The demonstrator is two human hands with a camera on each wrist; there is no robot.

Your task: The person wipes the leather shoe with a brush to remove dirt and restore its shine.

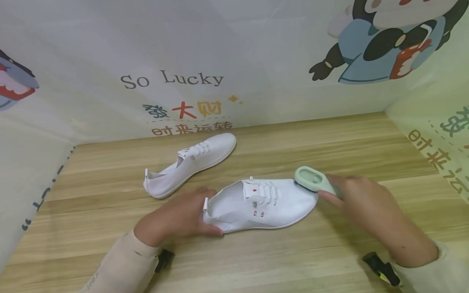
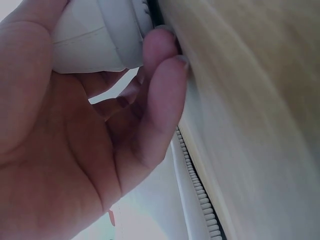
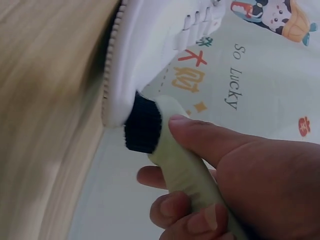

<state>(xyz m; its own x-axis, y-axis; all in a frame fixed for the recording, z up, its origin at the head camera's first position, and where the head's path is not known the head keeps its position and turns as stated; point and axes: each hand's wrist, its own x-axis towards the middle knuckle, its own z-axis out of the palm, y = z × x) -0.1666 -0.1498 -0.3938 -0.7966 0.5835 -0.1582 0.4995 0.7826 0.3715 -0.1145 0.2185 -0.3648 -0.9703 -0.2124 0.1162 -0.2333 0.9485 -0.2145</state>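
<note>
A white lace-up shoe (image 1: 234,213) lies on the wooden surface, toe to the right, with small red letters on its near side. My left hand (image 1: 183,215) grips its heel, thumb on the near side; in the left wrist view the fingers curl around the heel (image 2: 85,40) close to the wood. In my right hand (image 1: 366,203) is a pale green brush (image 1: 311,179), held by its handle. Its dark bristles (image 3: 143,124) touch the toe of the shoe in the right wrist view, and the thumb lies along the brush's back.
A second white shoe (image 1: 198,162) stands behind the first, toward the back left. Pale printed walls (image 1: 271,93) with lettering and cartoon figures enclose the wooden surface (image 1: 329,146) at the back and both sides.
</note>
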